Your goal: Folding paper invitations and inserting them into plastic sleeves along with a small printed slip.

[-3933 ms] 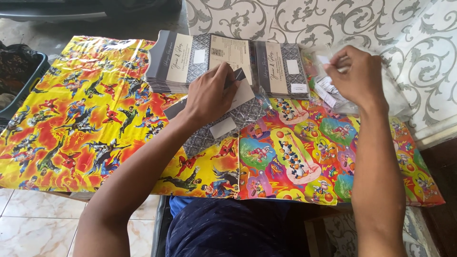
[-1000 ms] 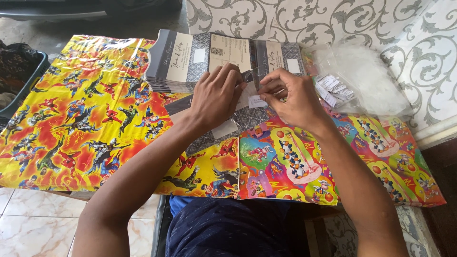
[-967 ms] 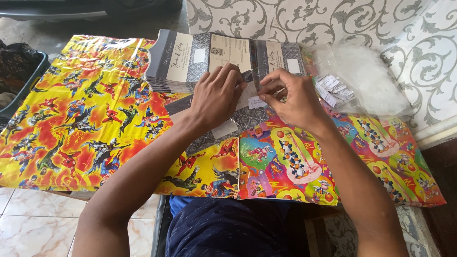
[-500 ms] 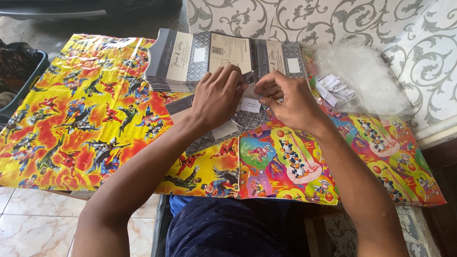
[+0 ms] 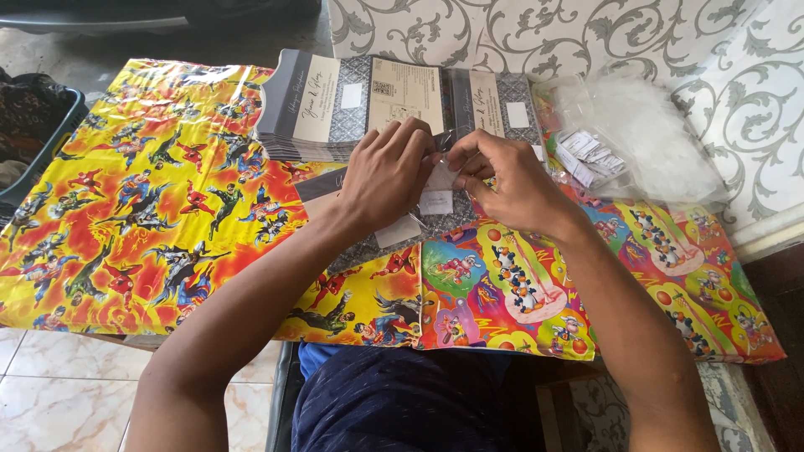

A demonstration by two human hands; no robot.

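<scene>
My left hand (image 5: 387, 176) and my right hand (image 5: 502, 177) meet over a grey patterned card (image 5: 378, 236) lying on the colourful cartoon wrapping paper (image 5: 151, 209). Between the fingertips of both hands is a small white label (image 5: 436, 197) with a clear plastic sleeve, held just above the card. Behind the hands lies a row of stacked grey-and-cream cards (image 5: 352, 105). A clear plastic bag (image 5: 636, 142) with small white folded slips (image 5: 586, 155) lies to the right of my right hand.
A dark basket (image 5: 33, 134) stands at the far left edge. A white wall covering with grey scrolls (image 5: 586, 33) runs behind the table. The table's front edge is just above my blue-clad lap (image 5: 394, 402); tiled floor (image 5: 50, 385) shows at lower left.
My right hand came back from the plastic bag on the right to meet my left hand over the card, and both now pinch the small white label.
</scene>
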